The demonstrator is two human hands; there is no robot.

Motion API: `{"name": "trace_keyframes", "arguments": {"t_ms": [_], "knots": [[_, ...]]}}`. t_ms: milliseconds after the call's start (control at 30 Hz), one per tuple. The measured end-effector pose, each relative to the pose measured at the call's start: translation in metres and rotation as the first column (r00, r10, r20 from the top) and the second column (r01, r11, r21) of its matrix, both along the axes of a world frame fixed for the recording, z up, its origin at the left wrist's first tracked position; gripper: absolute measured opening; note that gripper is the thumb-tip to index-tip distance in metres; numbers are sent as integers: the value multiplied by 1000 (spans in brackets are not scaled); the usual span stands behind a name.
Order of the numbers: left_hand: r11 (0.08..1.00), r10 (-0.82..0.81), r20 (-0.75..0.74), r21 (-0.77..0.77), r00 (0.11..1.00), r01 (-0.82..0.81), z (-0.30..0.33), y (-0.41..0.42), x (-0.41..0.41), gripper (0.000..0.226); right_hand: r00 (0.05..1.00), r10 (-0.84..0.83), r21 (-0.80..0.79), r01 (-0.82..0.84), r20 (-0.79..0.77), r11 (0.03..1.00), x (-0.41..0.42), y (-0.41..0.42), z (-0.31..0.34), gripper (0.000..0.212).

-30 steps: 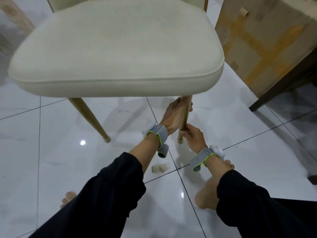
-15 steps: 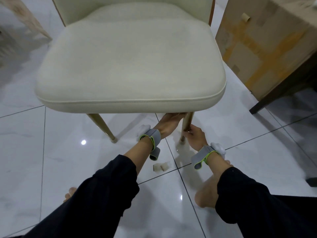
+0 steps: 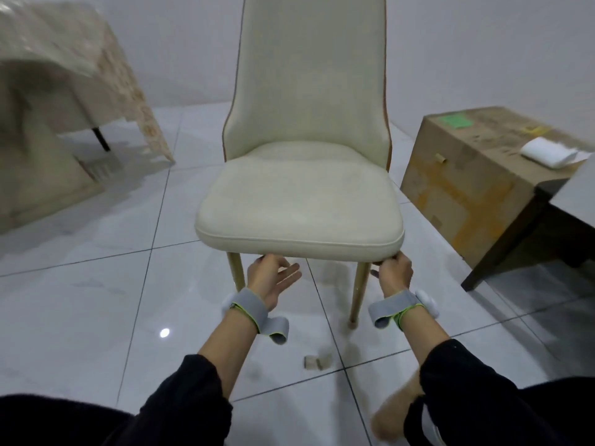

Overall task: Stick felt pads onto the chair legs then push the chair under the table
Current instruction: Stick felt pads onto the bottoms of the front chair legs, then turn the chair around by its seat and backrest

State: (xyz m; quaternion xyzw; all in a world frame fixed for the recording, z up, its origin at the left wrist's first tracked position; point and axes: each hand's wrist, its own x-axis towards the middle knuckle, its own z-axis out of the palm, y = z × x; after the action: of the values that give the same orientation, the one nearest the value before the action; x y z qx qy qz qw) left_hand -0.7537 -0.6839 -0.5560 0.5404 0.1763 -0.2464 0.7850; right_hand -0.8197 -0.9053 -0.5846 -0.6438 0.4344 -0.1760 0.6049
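Nearest, small beige felt pads [image 3: 317,363] lie loose on the floor tiles [image 3: 96,284], just in front of the chair [image 3: 302,194]. The left hand [image 3: 269,278] hovers under the seat's front edge with its fingers spread, holding nothing. The right hand [image 3: 394,273] grips the seat's front right corner. The chair stands upright, its front right leg [image 3: 357,294] on the tile. Farther left is the cloth-covered surface [image 3: 64,75]. With one hand gripping, the chair could twist on the glossy tile, and a fresh pad might peel off.
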Motion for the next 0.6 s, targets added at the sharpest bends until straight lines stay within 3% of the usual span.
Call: {"name": "trace_keyframes", "arguments": {"t_ms": [67, 167, 233, 333, 500, 600], "knots": [[998, 51, 21, -31, 998, -50, 22, 6, 0, 18, 989, -119, 113, 109, 86, 988, -3, 8, 20, 34], [997, 71, 24, 20, 997, -72, 40, 0, 4, 26, 956, -185, 319, 106, 228, 942, -7, 18, 40, 9], [992, 122, 30, 34, 992, -123, 41, -4, 7, 25, 944, -199, 430, 69, 264, 900, -3, 18, 50, 20], [988, 147, 2, 46, 989, -147, 41, -4, 12, 28, 976, -135, 417, 52, 173, 907, 0, 13, 57, 43], [972, 197, 57, 115, 979, -203, 38, 16, 44, 41, 994, 56, 402, -87, 89, 912, 3, 23, 50, 56], [919, 264, 91, 278, 960, -279, 39, 39, 76, 52, 980, 187, 458, -195, 65, 867, 13, 48, 48, 54]]}}
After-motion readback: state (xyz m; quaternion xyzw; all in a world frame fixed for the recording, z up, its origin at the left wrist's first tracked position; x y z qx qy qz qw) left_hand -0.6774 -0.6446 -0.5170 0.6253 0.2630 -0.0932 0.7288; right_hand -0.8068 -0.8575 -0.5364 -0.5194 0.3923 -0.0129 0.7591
